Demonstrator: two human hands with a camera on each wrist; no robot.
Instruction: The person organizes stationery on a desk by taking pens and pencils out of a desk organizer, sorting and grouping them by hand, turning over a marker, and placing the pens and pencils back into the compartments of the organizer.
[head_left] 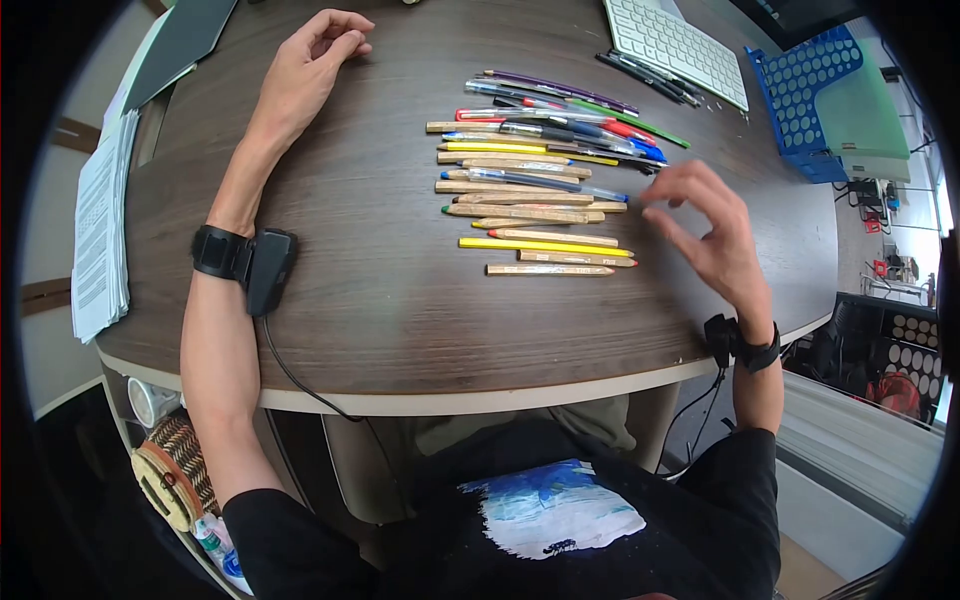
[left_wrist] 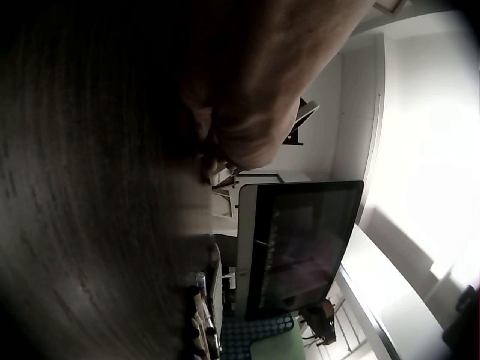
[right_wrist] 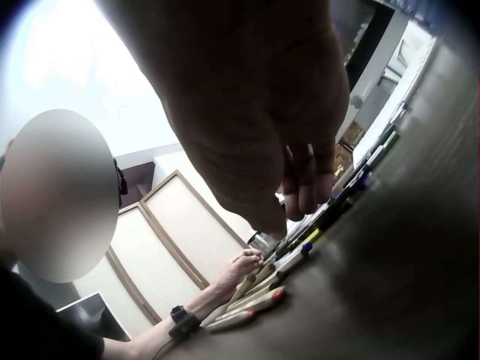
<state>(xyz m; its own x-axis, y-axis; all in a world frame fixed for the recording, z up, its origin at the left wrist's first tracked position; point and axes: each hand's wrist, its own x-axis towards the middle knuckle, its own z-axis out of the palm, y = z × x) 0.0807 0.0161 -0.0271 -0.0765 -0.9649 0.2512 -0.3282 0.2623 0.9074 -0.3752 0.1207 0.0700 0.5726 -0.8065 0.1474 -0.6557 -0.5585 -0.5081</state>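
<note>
A column of pens and pencils lies side by side on the dark table, most pointing left to right. Nearest the person are wooden pencils [head_left: 550,270] and a long yellow pencil [head_left: 545,246]; farther up come clear-barrelled pens, a green pencil [head_left: 640,126] and a purple pencil [head_left: 560,88]. My right hand [head_left: 715,230] hovers just right of the row's ends, fingers bent and thumb apart, with a gap between them and nothing held. Off to the upper left, my left hand [head_left: 315,65] rests on the table, loosely curled and holding nothing.
Several dark pens [head_left: 650,78] lie beside a white keyboard [head_left: 680,45] at the top right. A blue perforated holder [head_left: 800,95] stands at the right edge. Stacked papers [head_left: 100,230] sit at the left edge. In the left wrist view a monitor [left_wrist: 304,247] stands behind.
</note>
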